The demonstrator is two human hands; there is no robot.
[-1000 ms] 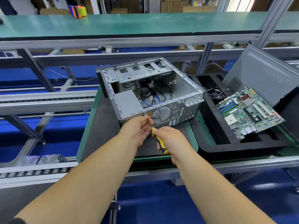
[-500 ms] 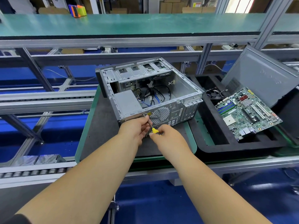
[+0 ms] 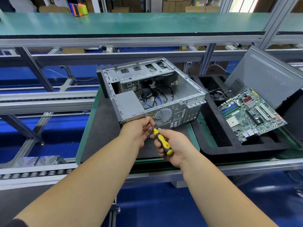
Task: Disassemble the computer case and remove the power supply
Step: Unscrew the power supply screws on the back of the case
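Here, lying on its side at the middle of a dark mat [image 3: 98, 138], open face up: the computer case [image 3: 152, 94]. Sitting in its near-left corner, a plain grey box, the power supply [image 3: 129, 104], with loose cables [image 3: 157, 97] tangling at its 3 o'clock. Gripping the yellow-and-black handle of a screwdriver [image 3: 161, 141], fingers curling around it: the right hand [image 3: 173, 148]. Running up toward 11 o'clock from that handle, the metal shaft, its tip meeting the case's rear panel beside a yellow warning sticker [image 3: 151, 115]. Pinching the shaft near the tip, thumb and fingertips closing on it: the left hand [image 3: 139, 130], possibly also touching a screw there, too small to tell. Resting at 3 o'clock of the case, tilted in a black foam tray [image 3: 229, 149]: a green motherboard [image 3: 250, 115]. Leaning behind it, a grey side panel [image 3: 268, 76].
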